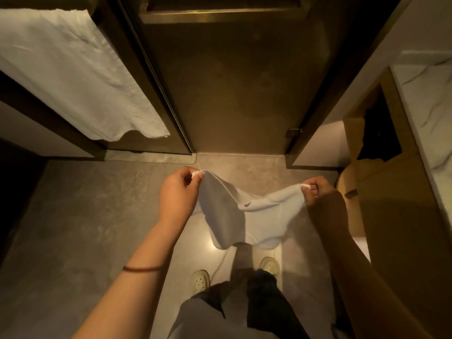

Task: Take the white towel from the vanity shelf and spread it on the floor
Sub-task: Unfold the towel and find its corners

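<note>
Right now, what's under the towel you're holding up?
Under the white towel is shiny floor, with two white shoes nearby. The floor directly beneath it is hidden.

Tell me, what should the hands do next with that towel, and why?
Probably lower it to the floor. The left hand and right hand each pinch a corner of the white towel, which hangs sagging above the shoes, not yet laid flat.
</note>
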`<state>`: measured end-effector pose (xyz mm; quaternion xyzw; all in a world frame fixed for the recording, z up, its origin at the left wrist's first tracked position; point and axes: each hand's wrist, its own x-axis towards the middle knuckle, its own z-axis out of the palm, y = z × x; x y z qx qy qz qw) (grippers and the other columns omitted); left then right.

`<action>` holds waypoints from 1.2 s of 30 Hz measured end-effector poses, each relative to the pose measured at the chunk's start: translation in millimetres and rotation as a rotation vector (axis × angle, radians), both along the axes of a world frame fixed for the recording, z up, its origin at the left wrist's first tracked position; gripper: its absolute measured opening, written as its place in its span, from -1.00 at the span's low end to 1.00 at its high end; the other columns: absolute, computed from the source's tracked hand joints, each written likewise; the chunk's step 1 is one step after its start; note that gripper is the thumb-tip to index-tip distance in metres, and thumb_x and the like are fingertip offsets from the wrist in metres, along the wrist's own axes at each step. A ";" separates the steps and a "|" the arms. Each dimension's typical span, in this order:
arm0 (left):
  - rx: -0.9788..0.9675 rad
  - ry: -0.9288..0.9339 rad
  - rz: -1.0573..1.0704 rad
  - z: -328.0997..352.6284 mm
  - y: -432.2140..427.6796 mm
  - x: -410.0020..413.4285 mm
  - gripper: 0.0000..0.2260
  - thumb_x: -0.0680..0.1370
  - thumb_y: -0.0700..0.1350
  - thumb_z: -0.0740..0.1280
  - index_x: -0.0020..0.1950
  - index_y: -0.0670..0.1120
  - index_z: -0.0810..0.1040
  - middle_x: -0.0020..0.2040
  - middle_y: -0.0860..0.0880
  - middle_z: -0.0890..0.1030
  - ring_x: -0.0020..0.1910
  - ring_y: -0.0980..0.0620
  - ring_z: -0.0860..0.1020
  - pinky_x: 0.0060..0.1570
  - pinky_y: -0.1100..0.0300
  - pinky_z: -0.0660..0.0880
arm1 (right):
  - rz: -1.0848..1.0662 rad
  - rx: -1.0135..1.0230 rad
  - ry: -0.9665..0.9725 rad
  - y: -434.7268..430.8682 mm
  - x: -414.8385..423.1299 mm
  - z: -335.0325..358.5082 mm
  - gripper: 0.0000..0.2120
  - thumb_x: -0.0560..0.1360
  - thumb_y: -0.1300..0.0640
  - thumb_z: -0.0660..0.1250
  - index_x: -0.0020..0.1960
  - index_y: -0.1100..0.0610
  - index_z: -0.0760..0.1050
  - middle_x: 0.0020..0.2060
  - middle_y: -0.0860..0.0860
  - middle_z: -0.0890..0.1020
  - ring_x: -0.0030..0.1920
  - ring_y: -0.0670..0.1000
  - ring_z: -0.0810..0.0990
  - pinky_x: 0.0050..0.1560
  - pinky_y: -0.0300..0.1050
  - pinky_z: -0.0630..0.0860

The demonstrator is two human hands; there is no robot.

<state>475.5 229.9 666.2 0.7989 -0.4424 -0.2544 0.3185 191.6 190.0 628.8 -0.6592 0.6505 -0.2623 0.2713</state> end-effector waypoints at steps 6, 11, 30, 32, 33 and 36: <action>0.037 -0.057 0.052 -22.9 -45.4 -14.0 -0.88 0.57 -0.02 0.29 -0.11 -0.01 0.55 -0.21 0.00 0.59 -0.22 0.06 0.55 -0.30 0.19 0.46 | 0.058 0.090 -0.029 -57.6 -10.8 -25.7 -0.94 0.58 0.05 0.20 -0.04 0.01 0.41 -0.22 0.00 0.54 -0.27 -0.16 0.47 -0.27 -0.33 0.34; 0.030 -0.073 0.027 -48.1 -87.9 -8.5 -0.90 0.58 -0.03 0.28 -0.10 0.02 0.55 -0.20 0.02 0.59 -0.24 0.13 0.52 -0.32 0.28 0.40 | 0.006 0.177 -0.028 -100.3 -0.9 -42.6 -0.90 0.56 0.11 0.21 0.02 0.08 0.48 -0.17 -0.01 0.54 -0.18 -0.01 0.50 -0.16 -0.15 0.39; -0.119 -0.166 -0.094 -337.8 -208.1 67.7 -0.87 0.54 0.03 0.31 -0.16 0.05 0.57 -0.24 0.04 0.59 -0.26 0.11 0.53 -0.38 0.22 0.37 | -0.036 -0.085 0.028 -203.6 56.5 -298.8 -0.92 0.57 0.04 0.22 0.01 0.03 0.45 -0.09 -0.04 0.56 -0.11 -0.06 0.51 -0.13 -0.26 0.40; -0.111 -0.175 -0.096 -400.2 -209.2 74.6 -0.89 0.55 0.03 0.31 -0.17 0.08 0.56 -0.26 0.06 0.57 -0.28 0.11 0.52 -0.41 0.26 0.31 | 0.013 -0.087 0.054 -205.9 59.2 -359.4 -0.93 0.58 0.06 0.23 0.01 0.04 0.46 -0.08 -0.01 0.56 -0.12 -0.05 0.52 -0.13 -0.24 0.41; -0.109 -0.171 -0.101 -430.4 -209.7 77.3 -0.89 0.55 0.03 0.31 -0.16 0.09 0.56 -0.26 0.08 0.57 -0.27 0.13 0.52 -0.40 0.26 0.32 | 0.031 -0.085 0.069 -206.5 59.6 -389.7 -0.92 0.58 0.08 0.24 0.01 0.06 0.47 -0.09 0.01 0.57 -0.12 -0.04 0.52 -0.11 -0.20 0.43; -0.108 -0.150 -0.133 -514.4 -211.1 80.8 -0.90 0.56 0.05 0.29 -0.12 0.11 0.56 -0.23 0.13 0.57 -0.24 0.19 0.53 -0.35 0.24 0.42 | 0.093 -0.109 0.143 -203.8 60.7 -471.6 -0.95 0.56 0.12 0.27 -0.04 0.06 0.50 -0.15 -0.01 0.57 -0.17 -0.04 0.51 -0.18 -0.20 0.42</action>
